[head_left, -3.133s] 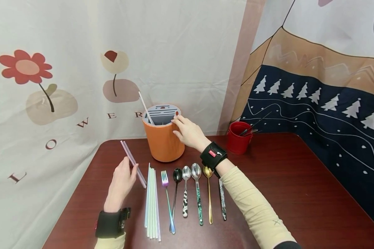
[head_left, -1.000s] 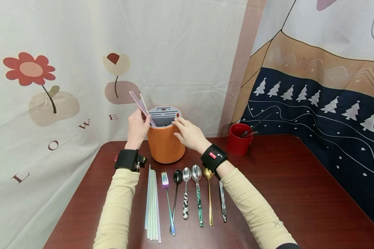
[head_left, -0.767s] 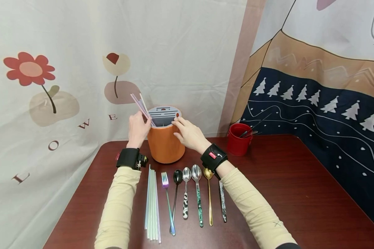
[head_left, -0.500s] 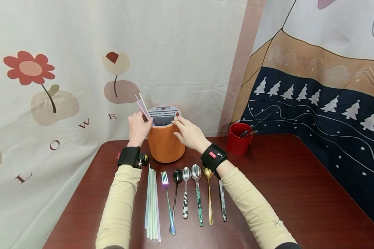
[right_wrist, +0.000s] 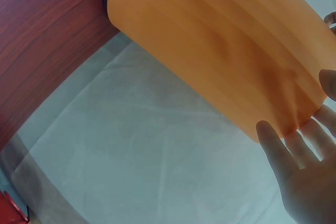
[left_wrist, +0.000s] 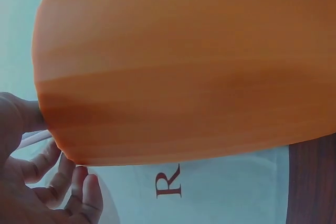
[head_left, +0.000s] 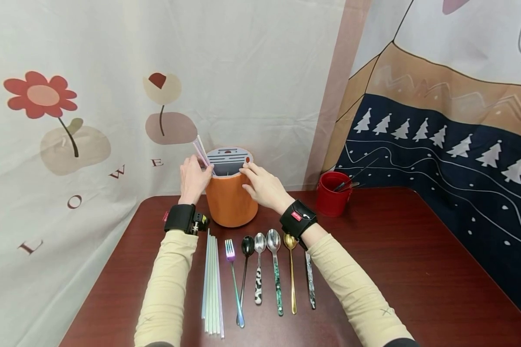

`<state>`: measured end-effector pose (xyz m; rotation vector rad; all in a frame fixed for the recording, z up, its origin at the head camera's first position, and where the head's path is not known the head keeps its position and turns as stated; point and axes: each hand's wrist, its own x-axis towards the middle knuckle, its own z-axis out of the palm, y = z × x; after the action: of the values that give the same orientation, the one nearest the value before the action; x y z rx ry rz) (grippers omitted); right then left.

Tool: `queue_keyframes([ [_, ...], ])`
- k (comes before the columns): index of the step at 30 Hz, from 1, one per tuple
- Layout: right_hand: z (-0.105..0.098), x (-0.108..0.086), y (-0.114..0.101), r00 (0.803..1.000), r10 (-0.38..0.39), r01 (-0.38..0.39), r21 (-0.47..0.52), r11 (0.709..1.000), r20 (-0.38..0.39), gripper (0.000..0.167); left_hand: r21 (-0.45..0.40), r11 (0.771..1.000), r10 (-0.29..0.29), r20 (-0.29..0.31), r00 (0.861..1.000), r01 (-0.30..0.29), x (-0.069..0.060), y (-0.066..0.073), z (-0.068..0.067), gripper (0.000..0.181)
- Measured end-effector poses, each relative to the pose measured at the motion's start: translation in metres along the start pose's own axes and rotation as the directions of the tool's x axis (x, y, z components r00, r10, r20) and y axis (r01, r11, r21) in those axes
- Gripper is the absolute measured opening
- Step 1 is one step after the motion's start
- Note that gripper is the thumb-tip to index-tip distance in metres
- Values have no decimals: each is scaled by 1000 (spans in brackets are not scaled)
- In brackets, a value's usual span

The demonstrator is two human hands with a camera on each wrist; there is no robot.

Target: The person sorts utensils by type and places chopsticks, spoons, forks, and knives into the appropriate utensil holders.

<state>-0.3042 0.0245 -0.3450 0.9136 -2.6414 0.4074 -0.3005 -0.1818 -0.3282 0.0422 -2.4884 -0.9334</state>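
My left hand (head_left: 194, 179) pinches lilac straws (head_left: 199, 150) at the left rim of an orange canister (head_left: 232, 203). Their upper ends stick up next to a white straw; their lower ends are hidden inside. In the left wrist view, the thumb and fingers of the left hand (left_wrist: 44, 171) close around a straw (left_wrist: 35, 140) by the canister's edge. My right hand (head_left: 266, 187) holds the canister's right rim, its thumb on the outer wall. The right wrist view shows the right hand (right_wrist: 307, 166) with fingers at the canister's (right_wrist: 210, 45) top edge.
On the table (head_left: 373, 270) lie a bundle of pastel straws (head_left: 212, 284), a rainbow fork (head_left: 231, 258), a black spoon (head_left: 247, 246), several other spoons such as a gold one (head_left: 290, 243), and a patterned handle (head_left: 310, 284). A red bucket (head_left: 331, 200) with utensils stands at the right.
My left hand has brought the lilac straws up from the table to the canister, and they have slid lower into it. My right hand stays at the rim.
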Motion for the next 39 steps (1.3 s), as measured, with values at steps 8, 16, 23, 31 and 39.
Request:
queue_keyframes([
  [8, -1, 1, 0, 1000, 3, -3, 0, 1000, 11, 45, -68, 997, -17, 8, 1000, 18, -10, -2, -4, 34],
  [16, -1, 0, 1, 1000, 3, -3, -3, 1000, 13, 46, -75, 997, -14, 18, 1000, 15, -41, -13, -10, 30],
  [23, 0, 0, 0, 1000, 7, -7, 2, 1000, 18, 46, 93, 995, -41, 204, 978, 22, -73, -30, -8, 21],
  [31, 0, 0, 0, 1000, 0, 0, 2, 1000, 13, 46, 283, 957, -205, 480, 853, 71, -115, -53, -4, 15],
  [39, -1, 0, -1, 1000, -1, 1, 3, 1000, 15, 46, 351, 929, -304, 533, 789, 121, -144, -69, 9, 30],
])
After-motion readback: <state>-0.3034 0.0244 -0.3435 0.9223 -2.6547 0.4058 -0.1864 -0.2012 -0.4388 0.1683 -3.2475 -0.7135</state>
